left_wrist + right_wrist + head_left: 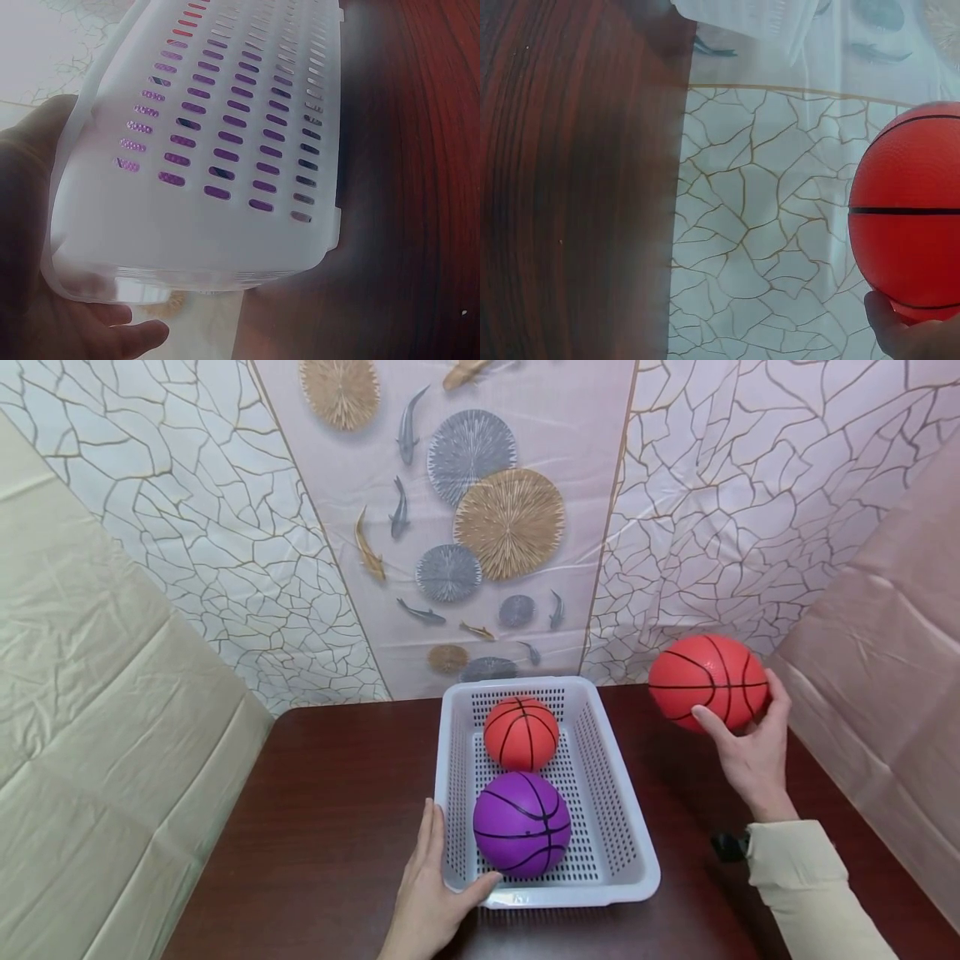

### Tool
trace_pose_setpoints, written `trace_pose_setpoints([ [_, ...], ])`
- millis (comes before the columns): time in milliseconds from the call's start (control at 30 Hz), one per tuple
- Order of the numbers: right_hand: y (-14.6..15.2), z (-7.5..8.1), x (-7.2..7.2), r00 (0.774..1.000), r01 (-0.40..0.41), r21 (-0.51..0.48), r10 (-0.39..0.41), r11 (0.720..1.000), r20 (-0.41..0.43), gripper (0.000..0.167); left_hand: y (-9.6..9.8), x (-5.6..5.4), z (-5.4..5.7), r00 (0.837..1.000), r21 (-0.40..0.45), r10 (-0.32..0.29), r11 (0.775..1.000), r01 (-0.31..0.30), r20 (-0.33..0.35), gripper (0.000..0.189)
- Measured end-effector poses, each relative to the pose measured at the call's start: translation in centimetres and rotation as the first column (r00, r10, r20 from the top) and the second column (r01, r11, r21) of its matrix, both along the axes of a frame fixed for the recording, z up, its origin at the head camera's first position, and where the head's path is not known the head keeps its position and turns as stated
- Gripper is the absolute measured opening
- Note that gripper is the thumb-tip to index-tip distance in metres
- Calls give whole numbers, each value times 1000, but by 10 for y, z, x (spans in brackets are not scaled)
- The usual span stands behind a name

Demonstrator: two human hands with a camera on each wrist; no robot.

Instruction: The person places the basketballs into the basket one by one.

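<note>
My right hand grips a red toy basketball with black lines, thumb in front and fingers around its right side. The ball is held up over the table's right side; in the right wrist view, fingertips show at its lower edge. A white perforated plastic basket sits mid-table. Inside, a purple basketball lies in the near part, with a smaller-looking red basketball behind it. My left hand rests at the basket's near left corner, fingers straight along the left rim and thumb over the front rim.
The dark brown wooden table reaches a patterned backdrop with fish and round motifs. Beige cloth walls stand at the left and right. A dark object shows beside the right wrist.
</note>
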State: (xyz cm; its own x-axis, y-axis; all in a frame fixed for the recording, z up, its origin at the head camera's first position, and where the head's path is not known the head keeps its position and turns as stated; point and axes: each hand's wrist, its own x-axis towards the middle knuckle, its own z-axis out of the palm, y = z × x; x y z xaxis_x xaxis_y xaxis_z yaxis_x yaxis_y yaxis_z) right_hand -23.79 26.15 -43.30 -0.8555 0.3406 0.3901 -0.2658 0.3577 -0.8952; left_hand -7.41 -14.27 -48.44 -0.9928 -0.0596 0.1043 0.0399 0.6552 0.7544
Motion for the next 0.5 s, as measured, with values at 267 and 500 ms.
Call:
trace_pose_setpoints([
  [267, -6, 7, 8, 1000, -29, 22, 29, 999, 11, 94, 0, 0, 0, 1000, 2, 0, 1000, 0, -10, 117],
  [500, -15, 10, 15, 996, -81, 46, 80, 996, 28, 94, 0, -1, 0, 1000, 7, 2, 1000, -2, -12, 117],
])
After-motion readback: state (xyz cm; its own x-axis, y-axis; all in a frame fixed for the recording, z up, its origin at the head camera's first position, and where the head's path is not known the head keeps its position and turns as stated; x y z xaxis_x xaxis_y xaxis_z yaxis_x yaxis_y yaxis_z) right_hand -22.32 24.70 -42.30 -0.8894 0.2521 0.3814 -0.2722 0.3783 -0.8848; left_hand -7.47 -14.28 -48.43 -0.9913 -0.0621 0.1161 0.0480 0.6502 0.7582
